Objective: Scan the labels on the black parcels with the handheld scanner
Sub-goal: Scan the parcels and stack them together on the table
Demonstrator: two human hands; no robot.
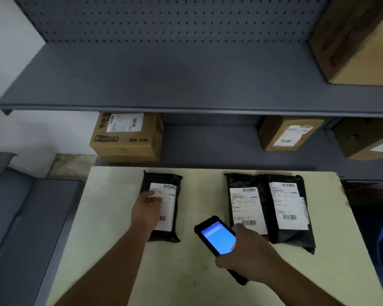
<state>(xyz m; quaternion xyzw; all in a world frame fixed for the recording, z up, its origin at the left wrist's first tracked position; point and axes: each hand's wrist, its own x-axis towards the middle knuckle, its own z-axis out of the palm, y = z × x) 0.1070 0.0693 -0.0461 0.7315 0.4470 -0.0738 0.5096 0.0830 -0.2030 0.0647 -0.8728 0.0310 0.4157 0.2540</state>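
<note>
Dim, soft indoor light; edges bowed, slight blur.

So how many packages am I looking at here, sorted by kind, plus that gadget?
Black parcels on the table: 3, the left one, the middle one, the right one
Brown cardboard boxes on the shelves: 4
Handheld scanner: 1
Total: 8

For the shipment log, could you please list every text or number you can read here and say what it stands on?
"45", after two unclear characters: front of the left cardboard box.
Labels on the three black parcels: barcodes and print, too small to read.
Labels on the other cardboard boxes: blurred.
Scanner screen: blue, no legible text.
</note>
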